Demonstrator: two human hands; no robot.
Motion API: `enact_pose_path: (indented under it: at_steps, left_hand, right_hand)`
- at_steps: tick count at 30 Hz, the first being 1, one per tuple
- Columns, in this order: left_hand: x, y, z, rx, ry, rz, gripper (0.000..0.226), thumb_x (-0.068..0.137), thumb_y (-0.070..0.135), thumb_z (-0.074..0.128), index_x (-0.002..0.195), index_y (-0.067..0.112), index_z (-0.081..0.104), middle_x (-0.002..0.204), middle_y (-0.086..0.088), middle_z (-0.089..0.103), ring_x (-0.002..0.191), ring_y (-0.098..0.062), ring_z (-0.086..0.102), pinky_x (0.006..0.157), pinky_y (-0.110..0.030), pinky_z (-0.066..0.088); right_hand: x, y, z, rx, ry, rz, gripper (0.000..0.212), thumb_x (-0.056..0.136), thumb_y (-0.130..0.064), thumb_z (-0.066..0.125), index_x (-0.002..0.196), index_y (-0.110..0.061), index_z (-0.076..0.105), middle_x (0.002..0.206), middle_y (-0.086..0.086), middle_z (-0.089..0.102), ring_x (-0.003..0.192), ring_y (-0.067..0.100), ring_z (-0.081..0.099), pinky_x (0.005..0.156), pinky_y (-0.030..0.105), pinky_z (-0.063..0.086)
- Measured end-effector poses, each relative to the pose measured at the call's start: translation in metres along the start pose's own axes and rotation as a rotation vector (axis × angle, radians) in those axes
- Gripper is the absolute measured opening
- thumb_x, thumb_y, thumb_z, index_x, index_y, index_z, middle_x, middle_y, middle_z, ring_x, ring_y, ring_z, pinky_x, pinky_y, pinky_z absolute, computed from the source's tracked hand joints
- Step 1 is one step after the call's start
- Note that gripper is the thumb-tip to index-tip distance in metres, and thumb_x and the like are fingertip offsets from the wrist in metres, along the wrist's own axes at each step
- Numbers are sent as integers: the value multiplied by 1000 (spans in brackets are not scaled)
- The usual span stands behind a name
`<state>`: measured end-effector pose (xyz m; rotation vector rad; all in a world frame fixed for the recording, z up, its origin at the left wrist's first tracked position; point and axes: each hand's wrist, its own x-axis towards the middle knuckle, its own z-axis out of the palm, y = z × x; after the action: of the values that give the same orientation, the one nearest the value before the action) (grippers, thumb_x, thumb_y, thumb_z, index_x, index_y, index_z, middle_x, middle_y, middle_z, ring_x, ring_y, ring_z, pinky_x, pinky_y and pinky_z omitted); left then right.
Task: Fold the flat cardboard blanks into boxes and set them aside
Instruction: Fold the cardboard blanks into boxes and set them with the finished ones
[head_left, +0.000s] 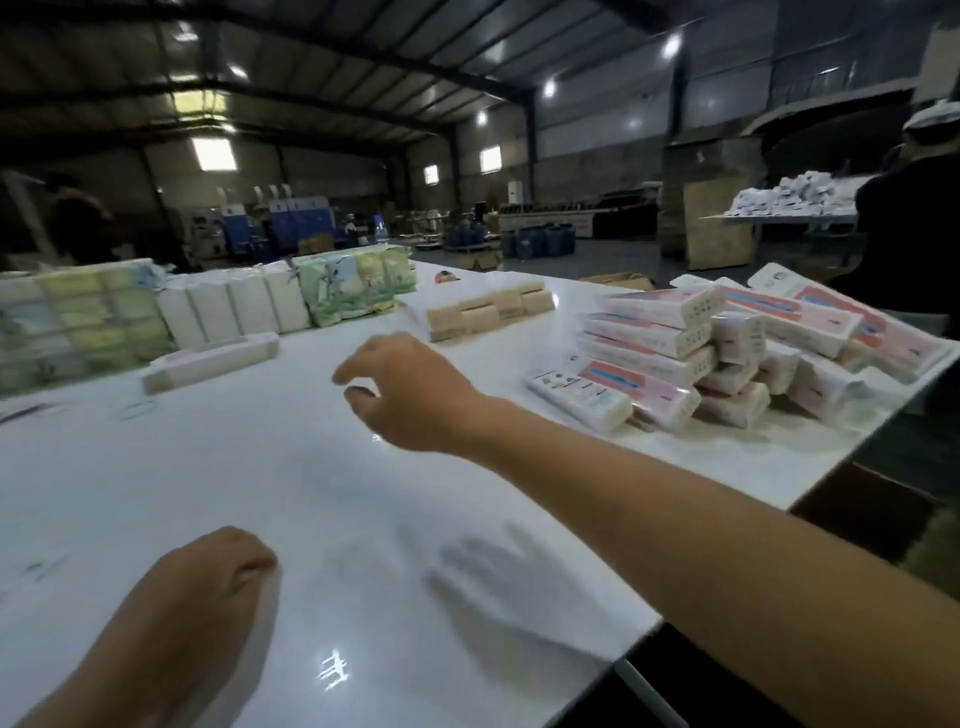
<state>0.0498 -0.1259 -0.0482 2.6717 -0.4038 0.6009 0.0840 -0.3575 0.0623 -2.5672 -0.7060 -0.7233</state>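
Observation:
My right hand (410, 389) is stretched out over the middle of the white table (311, 493), fingers loosely curled, holding nothing. A stack of flat cardboard blanks (488, 309) lies beyond it, beige edges toward me. One folded long box (210, 361) rests on the table to the left of that hand. A pile of folded pink-and-white boxes (727, 353) sits at the right. My left hand (218, 577) hovers low at the near left, fingers curled under, nothing visible in it.
Wrapped tissue packs (78, 317) and white packs (234, 304) line the table's far left. A person in dark clothes (914, 228) stands at the far right. The table's right edge (810, 493) runs diagonally, with a dark gap beyond.

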Motion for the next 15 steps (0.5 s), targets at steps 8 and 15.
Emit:
enact_pose_path:
  at_steps: [8, 15]
  left_hand:
    - [-15, 10, -26, -59, -71, -93, 38, 63, 20, 36, 76, 7, 69, 82, -2, 62, 78, -18, 57, 72, -36, 46]
    - [8, -11, -51, -68, -197, -322, 9, 80, 22, 57, 77, 25, 65, 86, 8, 64, 82, -14, 61, 69, -27, 46]
  right_hand:
    - [-31, -73, 121, 136, -396, -18, 21, 86, -5, 47, 98, -5, 64, 111, 12, 57, 106, 27, 51, 78, 28, 39]
    - [-31, -62, 131, 161, -292, -82, 21, 91, -8, 47, 93, -8, 68, 103, 0, 64, 100, 19, 54, 85, 33, 43]
